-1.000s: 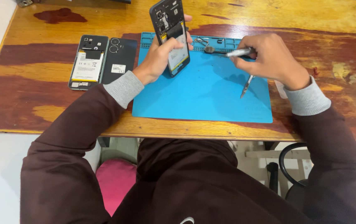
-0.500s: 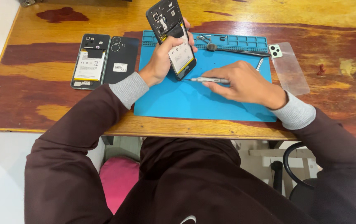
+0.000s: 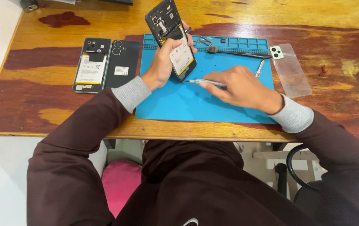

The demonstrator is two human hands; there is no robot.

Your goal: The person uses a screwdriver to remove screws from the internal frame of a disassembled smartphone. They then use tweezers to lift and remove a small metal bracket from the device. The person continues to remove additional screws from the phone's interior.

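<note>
My left hand [image 3: 164,62] holds an opened black phone [image 3: 171,38] tilted upright over the blue work mat [image 3: 196,102], its white battery and circuit board facing me. My right hand [image 3: 240,88] grips a slim silver screwdriver [image 3: 202,82] whose tip touches the phone's lower edge. Both hands are above the mat's middle.
A second opened phone [image 3: 90,65] and a black back cover [image 3: 123,62] lie side by side on the wooden table [image 3: 41,96] to the left. Tweezers [image 3: 259,68] and a dark tool [image 3: 238,53] rest at the mat's top. A clear phone case [image 3: 290,69] lies to the right.
My right hand came from the mat's upper right, where it was among the tools, leftward with the screwdriver to the phone's lower edge. The left hand kept the phone raised.
</note>
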